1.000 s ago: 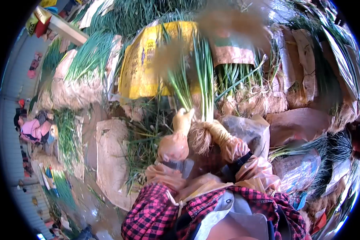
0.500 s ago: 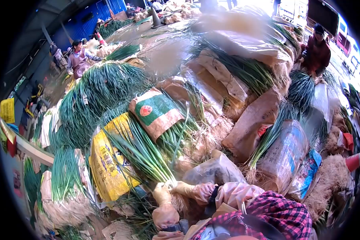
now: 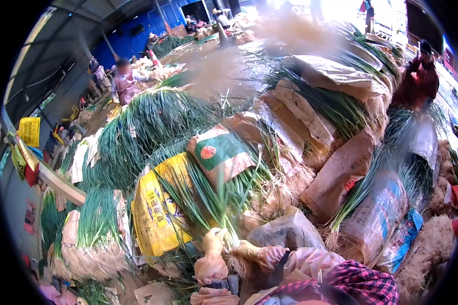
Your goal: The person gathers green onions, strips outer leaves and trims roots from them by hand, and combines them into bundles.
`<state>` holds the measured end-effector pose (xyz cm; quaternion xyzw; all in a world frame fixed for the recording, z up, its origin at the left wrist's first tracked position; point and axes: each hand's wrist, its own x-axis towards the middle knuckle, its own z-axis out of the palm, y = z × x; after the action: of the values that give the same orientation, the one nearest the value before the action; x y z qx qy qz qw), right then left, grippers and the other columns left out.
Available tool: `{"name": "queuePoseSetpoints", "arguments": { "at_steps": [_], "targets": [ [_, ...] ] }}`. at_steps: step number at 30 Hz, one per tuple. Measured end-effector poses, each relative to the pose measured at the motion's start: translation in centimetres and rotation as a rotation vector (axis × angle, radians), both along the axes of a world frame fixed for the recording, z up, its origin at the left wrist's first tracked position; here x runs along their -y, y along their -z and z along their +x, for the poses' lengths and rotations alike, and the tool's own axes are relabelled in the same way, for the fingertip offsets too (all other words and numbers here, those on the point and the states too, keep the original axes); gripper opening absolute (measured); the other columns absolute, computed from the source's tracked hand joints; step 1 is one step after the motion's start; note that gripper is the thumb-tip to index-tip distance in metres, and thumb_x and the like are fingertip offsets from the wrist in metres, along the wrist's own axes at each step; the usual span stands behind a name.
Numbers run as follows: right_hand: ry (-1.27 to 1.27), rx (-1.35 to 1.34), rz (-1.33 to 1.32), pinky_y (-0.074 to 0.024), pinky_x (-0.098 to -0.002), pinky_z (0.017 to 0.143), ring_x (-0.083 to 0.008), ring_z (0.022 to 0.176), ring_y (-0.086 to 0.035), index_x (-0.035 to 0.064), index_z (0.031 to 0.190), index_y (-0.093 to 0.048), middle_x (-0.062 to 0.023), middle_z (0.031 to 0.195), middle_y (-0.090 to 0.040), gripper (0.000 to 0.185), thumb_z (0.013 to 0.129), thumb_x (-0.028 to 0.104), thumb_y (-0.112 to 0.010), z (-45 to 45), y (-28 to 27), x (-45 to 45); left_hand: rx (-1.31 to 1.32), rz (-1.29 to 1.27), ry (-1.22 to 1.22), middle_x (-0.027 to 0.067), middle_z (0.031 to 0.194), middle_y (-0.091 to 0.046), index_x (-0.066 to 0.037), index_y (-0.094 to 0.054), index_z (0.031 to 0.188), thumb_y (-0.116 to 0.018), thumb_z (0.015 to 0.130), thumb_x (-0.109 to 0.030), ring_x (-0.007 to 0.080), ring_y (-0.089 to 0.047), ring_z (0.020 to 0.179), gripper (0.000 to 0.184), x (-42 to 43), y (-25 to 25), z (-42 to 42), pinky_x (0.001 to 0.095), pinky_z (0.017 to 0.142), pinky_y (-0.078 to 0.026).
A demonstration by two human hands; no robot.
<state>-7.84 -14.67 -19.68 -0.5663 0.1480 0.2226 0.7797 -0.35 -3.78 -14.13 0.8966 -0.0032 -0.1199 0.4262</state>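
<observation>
In the head view, a bunch of green onions point(image 3: 231, 235) stands with its leaves fanned upward and its roots hanging low between my hands. My left hand point(image 3: 214, 240), in a pale yellow glove, is closed at the left side of the stalks. Around the lower stalks, just above the roots, my right hand point(image 3: 248, 250) is closed in a matching glove. Behind the leaves lie a yellow printed sack point(image 3: 160, 216) and a green and brown paper sack point(image 3: 224, 158). A greyish plastic sack point(image 3: 290, 231) lies right of my right hand.
Piles of green onions point(image 3: 142, 132) spread ahead, with bundles point(image 3: 98, 218) at the left beside a pale rail point(image 3: 56, 183). Wrapped bundles and a printed sack point(image 3: 374, 213) lie at the right. One co-worker point(image 3: 127, 86) is at far left, another point(image 3: 419, 84) at far right.
The view has shifted, so the scene sits farther right. Some leaves in my hands have swung from leaning left to nearly upright, and my hands are slightly farther apart.
</observation>
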Motion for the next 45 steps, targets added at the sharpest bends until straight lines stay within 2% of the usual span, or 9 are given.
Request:
{"name": "queuePoseSetpoints", "arguments": {
  "at_steps": [11,14,18,23,27,34,38,42,45],
  "targets": [
    [0.119,-0.018,0.065,-0.0461,-0.0298,0.069,-0.0151,0.073,-0.058,-0.0014,0.095,-0.062,-0.0064,0.083,-0.064,0.022,0.075,0.007,-0.065,-0.3,-2.2,0.3,0.477,-0.27,-0.126,0.0042,0.068,-0.06,0.001,-0.056,0.083,-0.065,0.081,-0.012,0.0096,-0.053,0.061,0.015,0.0,-1.5,-6.0,0.0259,0.057,-0.044],
    [0.168,-0.007,0.189,-0.0456,-0.0291,0.067,-0.0147,0.073,-0.058,-0.0007,0.095,-0.063,-0.0064,0.081,-0.064,0.022,0.075,0.009,-0.064,-0.2,-2.8,0.1,0.42,-0.86,-0.267,0.004,0.069,-0.057,-0.002,-0.055,0.085,-0.058,0.086,-0.012,0.0137,-0.055,0.061,0.01,-0.7,-3.0,-7.1,0.0272,0.058,-0.046],
    [0.018,-0.097,0.069,-0.0468,-0.0283,0.072,-0.0167,0.081,-0.059,-0.0003,0.103,-0.062,-0.008,0.092,-0.064,0.03,0.078,0.016,-0.066,-0.2,-5.7,1.3,0.64,-0.743,-0.67,0.0067,0.07,-0.054,0.001,-0.047,0.1,-0.049,0.092,-0.017,0.0131,-0.051,0.058,0.019,-0.9,-9.1,-5.5,0.0269,0.063,-0.045],
    [0.052,-0.145,0.313,-0.0472,-0.0294,0.067,-0.0152,0.075,-0.058,0.0003,0.1,-0.061,-0.0057,0.088,-0.062,0.025,0.079,0.014,-0.063,-0.4,-5.1,1.1,0.047,-0.549,-0.371,0.0055,0.072,-0.057,-0.002,-0.056,0.091,-0.052,0.088,-0.035,0.011,-0.05,0.056,0.033,-4.5,8.8,-2.9,0.0272,0.064,-0.043],
    [-0.018,-0.146,0.433,-0.0445,-0.0269,0.053,-0.0159,0.06,-0.056,0.0028,0.093,-0.06,-0.005,0.074,-0.061,0.019,0.074,0.007,-0.058,-0.5,-6.4,2.0,0.019,-0.465,-0.362,-0.0015,0.058,-0.054,-0.005,-0.061,0.076,-0.055,0.087,-0.036,0.0092,-0.049,0.055,0.033,-3.8,6.2,-3.4,0.0233,0.052,-0.038],
    [0.072,-0.172,0.368,-0.0503,-0.0305,0.063,-0.0201,0.068,-0.061,-0.0019,0.093,-0.059,-0.0095,0.081,-0.063,0.019,0.075,0.002,-0.063,0.3,-2.5,0.0,-0.066,-0.643,-0.427,0.0067,0.084,-0.064,0.002,-0.06,0.097,-0.062,0.084,-0.022,0.0107,-0.057,0.074,0.028,-1.6,4.1,-5.0,0.0214,0.067,-0.044],
    [0.067,-0.225,0.342,-0.052,-0.0312,0.058,-0.0195,0.064,-0.061,-0.0025,0.092,-0.059,-0.0092,0.078,-0.062,0.018,0.075,-0.001,-0.063,0.3,-4.2,0.2,-0.41,-1.122,-0.502,0.012,0.098,-0.062,0.002,-0.054,0.112,-0.06,0.078,-0.051,0.0227,-0.062,0.079,0.063,-2.9,3.9,-1.7,0.0344,0.072,-0.05],
    [0.033,-0.228,0.261,-0.0498,-0.0298,0.062,-0.0186,0.068,-0.061,-0.0039,0.095,-0.06,-0.0094,0.081,-0.063,0.023,0.073,-0.001,-0.064,0.0,-4.0,0.0,0.049,-0.196,-0.384,0.003,0.07,-0.061,-0.001,-0.061,0.089,-0.066,0.08,-0.031,0.0095,-0.054,0.054,0.032,-4.5,4.2,1.5,0.0254,0.052,-0.046],
    [0.135,-0.147,0.213,-0.0478,-0.0275,0.061,-0.0159,0.068,-0.059,-0.0036,0.094,-0.06,-0.0078,0.08,-0.062,0.02,0.075,0.001,-0.062,0.3,-2.0,-0.1,0.063,-0.687,-0.437,0.0031,0.067,-0.06,-0.002,-0.061,0.079,-0.061,0.085,-0.021,0.0077,-0.054,0.053,0.02,-3.2,0.7,-0.7,0.0203,0.047,-0.044]
  ]
}}
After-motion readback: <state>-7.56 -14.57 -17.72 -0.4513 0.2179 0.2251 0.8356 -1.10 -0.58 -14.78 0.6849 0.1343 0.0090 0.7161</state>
